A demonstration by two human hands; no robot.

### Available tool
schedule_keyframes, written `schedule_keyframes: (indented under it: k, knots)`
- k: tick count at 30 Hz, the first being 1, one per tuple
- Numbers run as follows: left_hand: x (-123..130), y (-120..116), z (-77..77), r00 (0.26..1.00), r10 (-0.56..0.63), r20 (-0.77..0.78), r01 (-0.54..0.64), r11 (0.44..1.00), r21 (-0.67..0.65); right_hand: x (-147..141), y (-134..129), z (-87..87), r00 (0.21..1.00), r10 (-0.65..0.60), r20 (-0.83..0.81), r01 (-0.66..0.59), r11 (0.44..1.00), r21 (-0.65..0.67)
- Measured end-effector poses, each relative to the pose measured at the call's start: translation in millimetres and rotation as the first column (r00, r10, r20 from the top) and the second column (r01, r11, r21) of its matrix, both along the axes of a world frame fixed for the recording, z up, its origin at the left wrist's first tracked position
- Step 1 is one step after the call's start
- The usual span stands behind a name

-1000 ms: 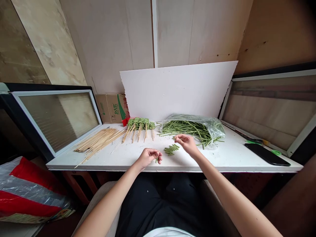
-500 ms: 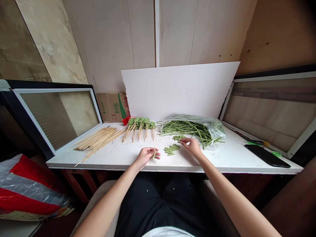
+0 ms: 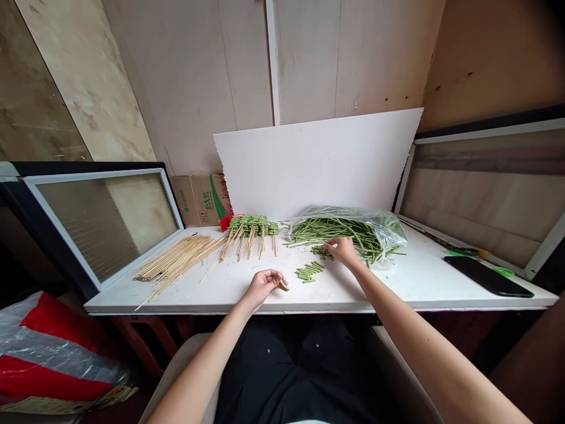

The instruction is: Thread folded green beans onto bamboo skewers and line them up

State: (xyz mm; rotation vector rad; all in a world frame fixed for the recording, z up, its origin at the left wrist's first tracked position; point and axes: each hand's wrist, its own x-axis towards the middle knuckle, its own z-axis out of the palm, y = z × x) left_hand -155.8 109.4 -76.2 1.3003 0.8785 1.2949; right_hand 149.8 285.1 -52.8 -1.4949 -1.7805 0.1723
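Note:
Near the table's front edge, my left hand [image 3: 263, 287] pinches a short piece of green bean [image 3: 284, 285]. My right hand [image 3: 342, 251] is over a small heap of tiny bean bits [image 3: 321, 251], its fingers closed; whatever they hold is hidden. Between the hands lies a loose group of cut green bean pieces [image 3: 309, 271]. Long green beans [image 3: 339, 231] spill from a clear plastic bag [image 3: 391, 227] just behind my right hand. Skewered bean pieces [image 3: 251, 224] are stacked farther back, their bare stick ends pointing toward me.
Many bamboo skewers [image 3: 180, 259] lie at the left of the white table [image 3: 238, 297]. A black phone [image 3: 488, 275] and green-handled scissors [image 3: 504, 271] are on the right. A white board [image 3: 318, 171] and a cardboard box [image 3: 200, 199] stand behind. Framed panels [image 3: 110, 218] flank both sides.
My right hand has moved back from beside the cut pieces to the heap of bits near the bag. The left hand has turned slightly with its bean piece. The view has tilted a little.

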Motion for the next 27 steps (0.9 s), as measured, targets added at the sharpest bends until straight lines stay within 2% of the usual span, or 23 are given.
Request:
schedule_keyframes:
  k: [2,4,6,9,11,13,16,18,21,24,27]
  knots:
    - [0,1,0.2,1.000,0.002,-0.003,-0.002,1.000,0.001,-1,4,0.5,1.000,-0.002,0.027,0.003,0.999,-0.031]
    - [0,1,0.4,1.000,0.000,0.002,0.001,1.000,-0.008,-1,1,1.5,0.999,-0.009,0.032,0.009,1.000,0.000]
    - [0,1,1.0,1.000,0.002,0.009,-0.002,1.000,-0.022,-1,-9,3.0,1.000,-0.007,0.003,0.006,0.997,0.076]
    - [0,1,1.6,0.999,0.024,0.021,-0.023,0.999,-0.034,-8,-36,6.0,0.996,0.063,-0.065,-0.051,0.985,0.163]
    - [-1,2,1.4,0.998,0.046,0.035,-0.045,0.998,-0.043,-20,-61,8.3,0.978,0.192,-0.085,-0.174,0.968,0.183]
    - [-2,2,0.5,0.997,0.062,0.052,-0.059,0.997,-0.056,-37,-89,10.3,0.928,0.363,-0.078,-0.348,0.924,0.160]
    - [-3,2,-0.7,0.994,0.063,0.084,-0.058,0.996,-0.062,-69,-128,11.9,0.802,0.595,0.050,-0.595,0.787,0.163]
    - [-3,1,-0.9,0.993,0.052,0.109,-0.047,0.998,-0.052,-87,-145,11.2,0.776,0.617,0.129,-0.630,0.751,0.199]
    - [-2,1,0.1,0.989,0.039,0.141,-0.032,0.998,-0.052,-101,-157,8.0,0.785,0.601,0.151,-0.620,0.755,0.214]
    - [0,0,1.2,0.989,0.053,0.136,-0.043,0.996,-0.072,-100,-158,5.9,0.792,0.586,0.173,-0.611,0.754,0.242]
    - [0,1,2.2,0.997,0.057,0.061,-0.053,0.996,-0.068,-95,-154,4.6,0.765,0.589,0.261,-0.644,0.711,0.283]
